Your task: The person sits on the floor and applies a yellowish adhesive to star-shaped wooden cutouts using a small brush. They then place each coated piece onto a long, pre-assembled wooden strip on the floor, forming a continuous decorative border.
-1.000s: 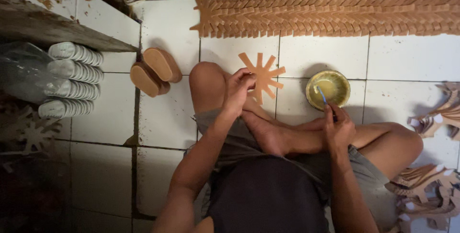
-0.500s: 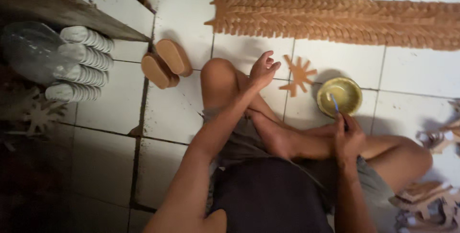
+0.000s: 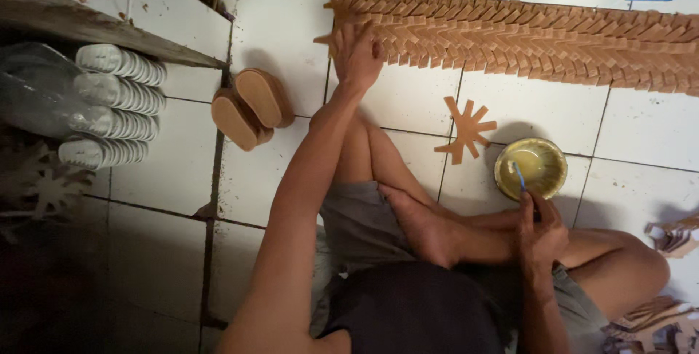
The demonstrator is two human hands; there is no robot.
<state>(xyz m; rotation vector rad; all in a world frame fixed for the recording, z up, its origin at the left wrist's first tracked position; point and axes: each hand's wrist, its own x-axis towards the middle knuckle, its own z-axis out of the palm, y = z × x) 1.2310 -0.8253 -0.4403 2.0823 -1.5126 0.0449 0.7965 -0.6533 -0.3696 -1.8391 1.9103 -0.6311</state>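
Long band of overlapped brown cardboard star cutouts (image 3: pixel 524 37) runs left-right across the white tiled floor (image 3: pixel 277 41), left hand (image 3: pixel 357 52) fingers spread flat on its left end, right hand (image 3: pixel 540 231) closed around a thin blue brush (image 3: pixel 519 177) tipped upward into the yellow bowl (image 3: pixel 531 167), a single cardboard star (image 3: pixel 466 130) just beside the bowl.

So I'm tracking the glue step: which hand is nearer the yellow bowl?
Right. The right hand sits just below the bowl, holding a blue-tipped brush that dips into it. The left hand is far off, up-left, on the row of brown cutouts.
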